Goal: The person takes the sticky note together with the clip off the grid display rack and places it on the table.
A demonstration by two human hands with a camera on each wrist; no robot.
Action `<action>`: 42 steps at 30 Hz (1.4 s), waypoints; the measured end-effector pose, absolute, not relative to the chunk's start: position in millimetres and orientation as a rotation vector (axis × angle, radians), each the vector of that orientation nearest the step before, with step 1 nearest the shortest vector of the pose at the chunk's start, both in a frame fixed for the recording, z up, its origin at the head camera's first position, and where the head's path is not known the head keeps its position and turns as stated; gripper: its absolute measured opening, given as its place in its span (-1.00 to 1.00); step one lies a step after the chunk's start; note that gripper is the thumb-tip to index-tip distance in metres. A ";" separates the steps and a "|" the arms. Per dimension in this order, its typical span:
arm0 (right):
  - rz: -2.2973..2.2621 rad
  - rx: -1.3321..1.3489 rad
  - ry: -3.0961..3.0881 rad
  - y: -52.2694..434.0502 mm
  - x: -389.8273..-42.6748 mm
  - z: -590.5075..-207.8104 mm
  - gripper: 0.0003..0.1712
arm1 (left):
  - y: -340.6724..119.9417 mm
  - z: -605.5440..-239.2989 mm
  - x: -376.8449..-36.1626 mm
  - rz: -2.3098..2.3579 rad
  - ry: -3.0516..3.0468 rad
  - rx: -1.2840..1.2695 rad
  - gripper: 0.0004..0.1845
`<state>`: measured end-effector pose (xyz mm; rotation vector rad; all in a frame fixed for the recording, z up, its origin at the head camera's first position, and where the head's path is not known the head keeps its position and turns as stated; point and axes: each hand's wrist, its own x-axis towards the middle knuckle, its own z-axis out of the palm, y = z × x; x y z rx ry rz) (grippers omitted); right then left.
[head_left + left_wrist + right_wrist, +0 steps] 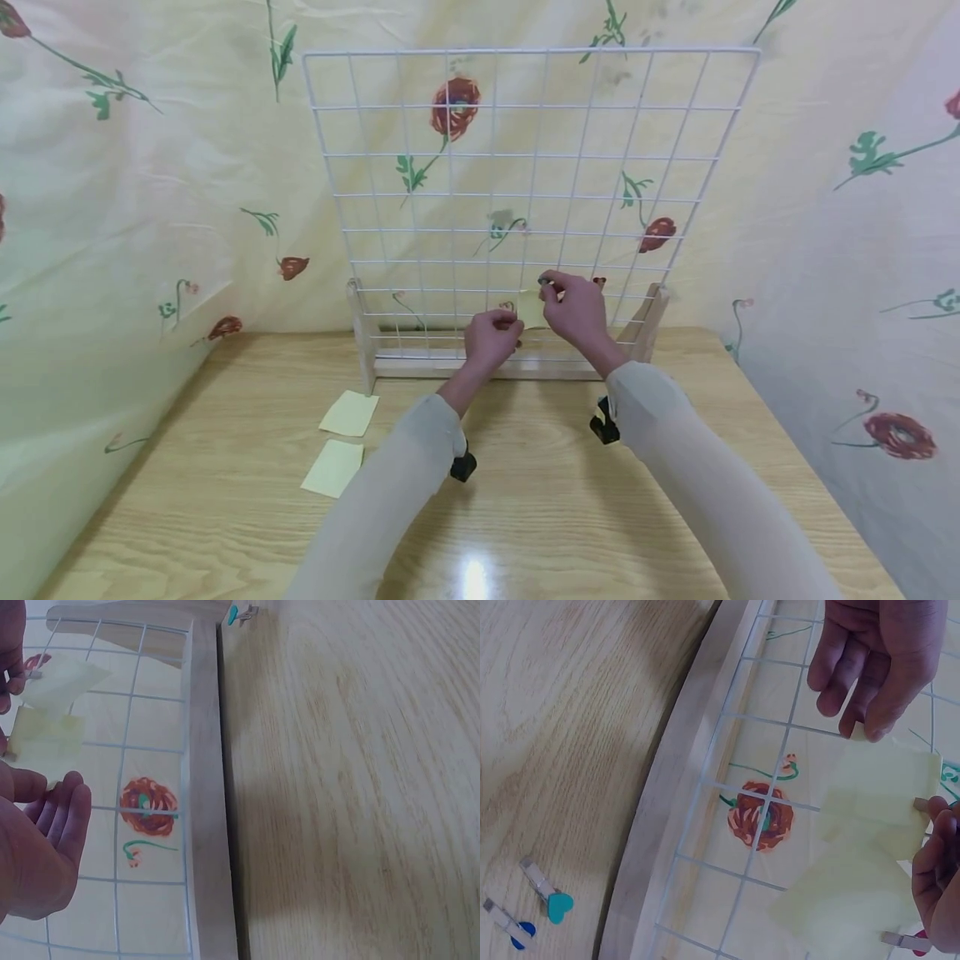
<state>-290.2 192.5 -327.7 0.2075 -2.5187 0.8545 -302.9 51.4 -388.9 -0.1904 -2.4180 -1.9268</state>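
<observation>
Now my left hand (491,337) pinches the yellow note (531,308) against the bottom rows of the wire grid (525,200), my right hand (573,308) pinches a small clip (546,283) at its top edge, and next I must clip it carefully onto a wire.

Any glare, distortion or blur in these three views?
Head view: glare spot on the table near the bottom edge, wire grid bowed by the wide lens. Left wrist: left hand soft, out of focus. Right wrist: sharp, soft shadow on the wood.
</observation>
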 end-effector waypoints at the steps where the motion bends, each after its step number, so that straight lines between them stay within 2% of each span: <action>1: 0.860 0.218 -2.509 192.5 -290.5 -328.4 -0.73 | 51.6 -389.1 -302.8 -1.926 -2.421 -0.190 -0.82; 10: 0.924 0.216 -2.400 191.8 -293.0 -333.0 -0.77 | 52.2 -389.3 -301.5 -1.911 -2.437 -0.181 -0.84; 23: 1.256 0.088 -2.262 195.4 -287.4 -318.5 -0.76 | 51.3 -379.1 -298.2 -1.946 -2.402 -0.227 -0.84; 42: 1.314 0.084 -2.223 194.0 -278.7 -303.4 -0.76 | 35.6 -362.6 -296.4 -1.849 -2.364 -0.258 -0.83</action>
